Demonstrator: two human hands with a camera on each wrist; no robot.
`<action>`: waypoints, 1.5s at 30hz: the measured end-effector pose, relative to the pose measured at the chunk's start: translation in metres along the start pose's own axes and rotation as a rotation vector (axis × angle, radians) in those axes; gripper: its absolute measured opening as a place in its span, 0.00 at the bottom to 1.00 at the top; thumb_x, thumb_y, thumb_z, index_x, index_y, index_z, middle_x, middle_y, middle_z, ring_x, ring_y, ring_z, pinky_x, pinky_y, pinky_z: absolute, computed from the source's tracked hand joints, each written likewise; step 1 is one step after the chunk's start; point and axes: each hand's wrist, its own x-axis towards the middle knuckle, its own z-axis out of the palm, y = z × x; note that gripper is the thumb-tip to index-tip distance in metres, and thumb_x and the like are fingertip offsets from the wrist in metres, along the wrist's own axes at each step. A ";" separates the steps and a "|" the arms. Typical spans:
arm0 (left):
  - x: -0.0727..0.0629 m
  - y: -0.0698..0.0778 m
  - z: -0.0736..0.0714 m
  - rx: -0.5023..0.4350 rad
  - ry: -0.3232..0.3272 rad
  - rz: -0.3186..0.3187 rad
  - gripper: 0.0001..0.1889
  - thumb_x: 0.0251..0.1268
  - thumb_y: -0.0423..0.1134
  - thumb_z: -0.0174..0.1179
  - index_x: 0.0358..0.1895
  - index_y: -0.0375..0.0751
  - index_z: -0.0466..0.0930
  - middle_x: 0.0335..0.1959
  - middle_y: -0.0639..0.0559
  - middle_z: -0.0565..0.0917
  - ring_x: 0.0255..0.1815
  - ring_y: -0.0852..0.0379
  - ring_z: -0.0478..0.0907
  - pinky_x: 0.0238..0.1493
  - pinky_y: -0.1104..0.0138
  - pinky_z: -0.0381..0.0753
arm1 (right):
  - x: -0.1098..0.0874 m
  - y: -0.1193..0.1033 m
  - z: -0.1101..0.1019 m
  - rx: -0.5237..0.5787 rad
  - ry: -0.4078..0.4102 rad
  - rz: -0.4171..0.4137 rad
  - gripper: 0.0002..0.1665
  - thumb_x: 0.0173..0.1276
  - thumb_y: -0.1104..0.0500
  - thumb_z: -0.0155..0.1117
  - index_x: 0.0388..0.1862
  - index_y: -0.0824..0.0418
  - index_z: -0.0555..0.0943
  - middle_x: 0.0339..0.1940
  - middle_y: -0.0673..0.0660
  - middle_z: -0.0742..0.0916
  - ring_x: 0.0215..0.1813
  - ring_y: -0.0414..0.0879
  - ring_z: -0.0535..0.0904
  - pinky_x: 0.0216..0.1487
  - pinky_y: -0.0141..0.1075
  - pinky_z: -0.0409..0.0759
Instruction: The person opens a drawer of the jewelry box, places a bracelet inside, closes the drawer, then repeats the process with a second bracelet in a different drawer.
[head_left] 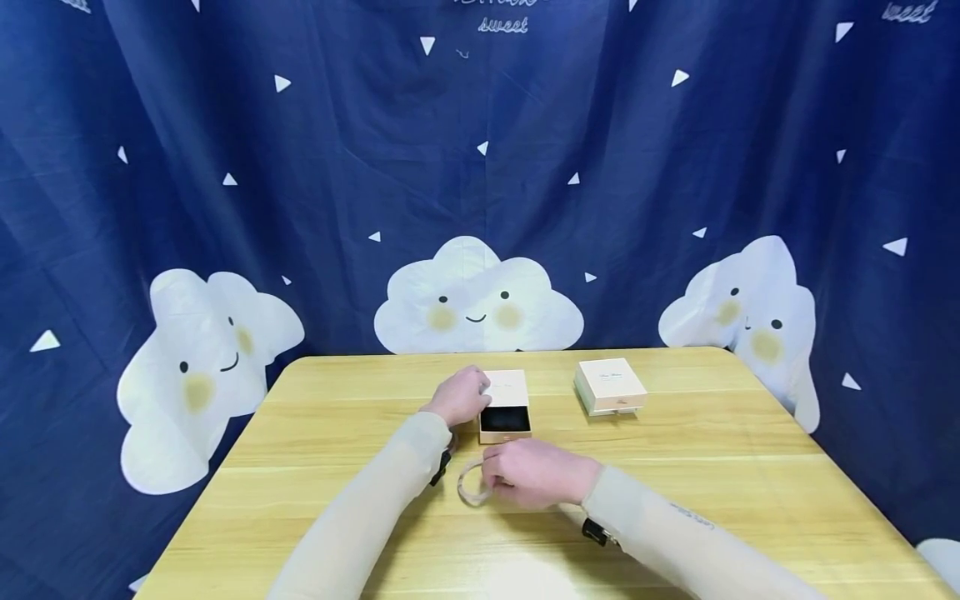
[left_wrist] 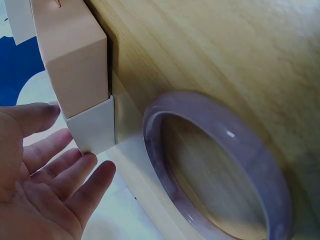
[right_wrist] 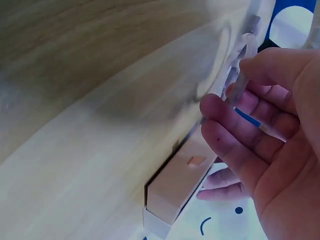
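My left hand [head_left: 459,395] is at the left side of a white box sleeve [head_left: 506,386]. In the left wrist view its fingers [left_wrist: 72,175] are fairly straight, thumb and fingertips against the box. The pink drawer [head_left: 506,437] is pulled partway out toward me, showing a black inside. In front of it my right hand [head_left: 536,473] pinches a pale bangle [head_left: 462,487] between thumb and fingers. A lilac bangle [left_wrist: 235,137] shows large and close in the left wrist view, apparently flat on the table; my left wrist mostly hides it in the head view.
A second white-and-pink box [head_left: 611,385], closed, stands to the right toward the back of the wooden table [head_left: 315,467]. Behind the far edge hangs a dark blue curtain [head_left: 337,183] with clouds and triangles.
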 end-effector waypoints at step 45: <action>0.001 -0.001 0.001 -0.013 -0.013 -0.014 0.18 0.68 0.39 0.60 0.57 0.36 0.83 0.58 0.45 0.80 0.61 0.47 0.79 0.63 0.54 0.77 | -0.015 0.056 -0.025 0.042 0.115 0.194 0.10 0.64 0.66 0.65 0.29 0.50 0.81 0.31 0.42 0.81 0.33 0.34 0.75 0.36 0.29 0.78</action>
